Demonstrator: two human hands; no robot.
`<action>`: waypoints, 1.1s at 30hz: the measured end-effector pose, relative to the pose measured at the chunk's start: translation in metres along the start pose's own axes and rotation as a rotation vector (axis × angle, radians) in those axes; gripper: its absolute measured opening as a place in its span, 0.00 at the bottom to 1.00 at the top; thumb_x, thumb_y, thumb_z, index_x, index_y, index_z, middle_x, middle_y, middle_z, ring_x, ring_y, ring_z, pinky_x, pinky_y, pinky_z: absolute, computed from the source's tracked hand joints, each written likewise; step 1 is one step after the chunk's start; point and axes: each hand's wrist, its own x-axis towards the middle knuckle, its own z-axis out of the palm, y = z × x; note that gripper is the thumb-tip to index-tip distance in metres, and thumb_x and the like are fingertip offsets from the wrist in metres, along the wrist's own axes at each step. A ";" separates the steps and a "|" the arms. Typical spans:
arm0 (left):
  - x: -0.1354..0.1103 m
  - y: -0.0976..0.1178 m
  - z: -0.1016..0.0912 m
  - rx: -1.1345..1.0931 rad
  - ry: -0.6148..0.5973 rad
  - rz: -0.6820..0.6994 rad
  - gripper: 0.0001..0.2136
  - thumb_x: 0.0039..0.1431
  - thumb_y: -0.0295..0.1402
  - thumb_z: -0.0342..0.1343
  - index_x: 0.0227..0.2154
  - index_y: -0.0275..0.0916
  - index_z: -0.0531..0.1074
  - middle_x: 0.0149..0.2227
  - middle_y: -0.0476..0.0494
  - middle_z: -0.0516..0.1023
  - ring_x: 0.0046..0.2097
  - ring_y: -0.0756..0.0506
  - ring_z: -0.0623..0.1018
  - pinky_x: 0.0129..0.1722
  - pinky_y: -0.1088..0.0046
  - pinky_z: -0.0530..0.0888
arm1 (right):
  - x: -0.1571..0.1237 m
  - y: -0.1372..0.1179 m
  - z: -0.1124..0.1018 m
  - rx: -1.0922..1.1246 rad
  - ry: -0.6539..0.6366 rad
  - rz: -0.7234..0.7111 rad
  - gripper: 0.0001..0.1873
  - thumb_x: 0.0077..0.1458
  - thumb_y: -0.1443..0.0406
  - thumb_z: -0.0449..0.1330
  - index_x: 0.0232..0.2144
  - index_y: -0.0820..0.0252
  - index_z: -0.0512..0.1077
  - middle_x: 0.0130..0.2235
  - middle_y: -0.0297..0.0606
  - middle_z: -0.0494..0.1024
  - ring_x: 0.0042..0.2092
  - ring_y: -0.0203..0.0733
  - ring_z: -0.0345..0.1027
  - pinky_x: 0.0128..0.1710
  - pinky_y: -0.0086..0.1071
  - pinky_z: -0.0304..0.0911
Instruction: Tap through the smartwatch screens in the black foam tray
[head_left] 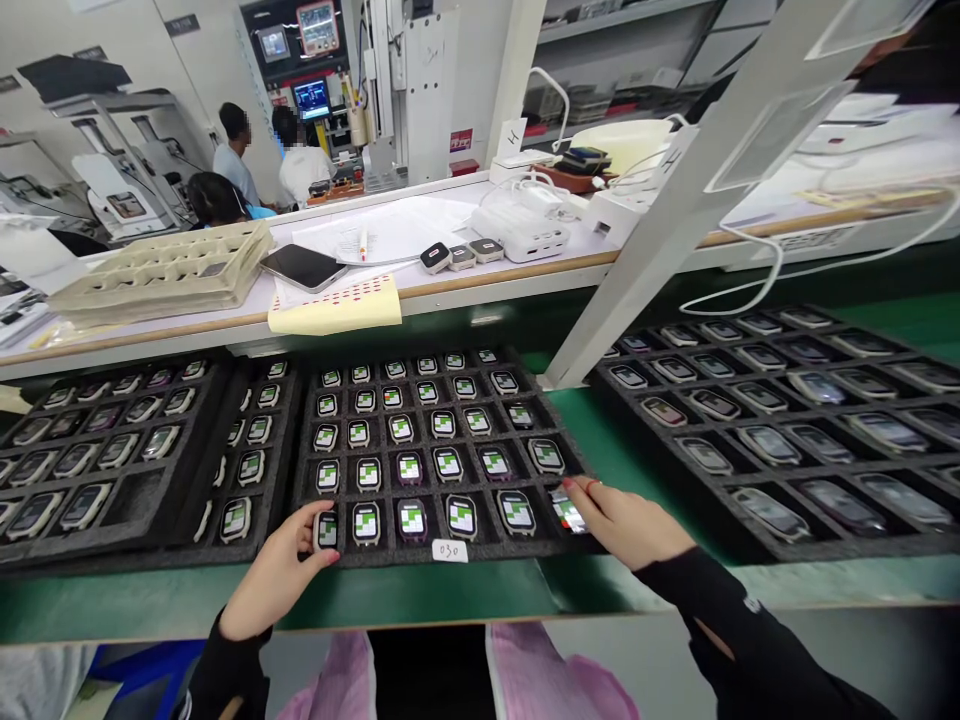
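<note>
A black foam tray (480, 548) with rows of square smartwatches stands before me, most screens lit with green and white blocks. At its front left cell, my left hand (277, 575) has thumb and forefinger closed around the sides of a smartwatch (326, 530). My right hand (630, 520) is at the front right corner, its fingers on another lit smartwatch (568, 510); part of that watch and some of the fingers are hidden. A white label (450, 551) reading "030" is fixed on the tray's front edge.
More foam trays of watches stand left (161, 500) and right (742, 500) on the green bench (480, 595). A slanted white post (637, 235) rises behind the tray. The shelf above bears a phone (304, 266), three small watches and a white charger (519, 233). People sit farther back.
</note>
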 end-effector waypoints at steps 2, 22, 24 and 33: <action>0.002 -0.002 -0.002 -0.113 -0.013 -0.019 0.30 0.51 0.42 0.59 0.57 0.37 0.62 0.33 0.46 0.74 0.38 0.41 0.76 0.45 0.62 0.72 | 0.001 0.003 -0.001 0.089 0.000 0.008 0.13 0.59 0.58 0.51 0.24 0.55 0.66 0.31 0.43 0.78 0.35 0.58 0.74 0.32 0.39 0.64; 0.026 0.175 0.003 -0.595 0.035 0.622 0.18 0.58 0.33 0.63 0.51 0.47 0.69 0.49 0.46 0.72 0.35 0.53 0.73 0.27 0.82 0.68 | -0.002 -0.175 -0.076 1.397 -0.387 -0.524 0.32 0.46 0.56 0.74 0.49 0.60 0.68 0.42 0.47 0.78 0.28 0.37 0.66 0.16 0.22 0.62; 0.029 0.183 0.007 -0.661 0.121 0.649 0.16 0.58 0.34 0.63 0.49 0.46 0.70 0.47 0.47 0.73 0.34 0.53 0.74 0.26 0.82 0.68 | 0.000 -0.188 -0.074 1.384 -0.356 -0.576 0.31 0.46 0.55 0.74 0.47 0.60 0.69 0.40 0.45 0.78 0.27 0.36 0.65 0.15 0.21 0.61; 0.040 0.179 0.005 -0.635 0.236 0.601 0.15 0.66 0.42 0.53 0.52 0.46 0.70 0.43 0.45 0.74 0.29 0.54 0.71 0.30 0.78 0.70 | 0.022 -0.204 -0.061 1.414 -0.298 -0.566 0.31 0.54 0.46 0.66 0.50 0.61 0.70 0.40 0.46 0.76 0.29 0.39 0.67 0.15 0.22 0.61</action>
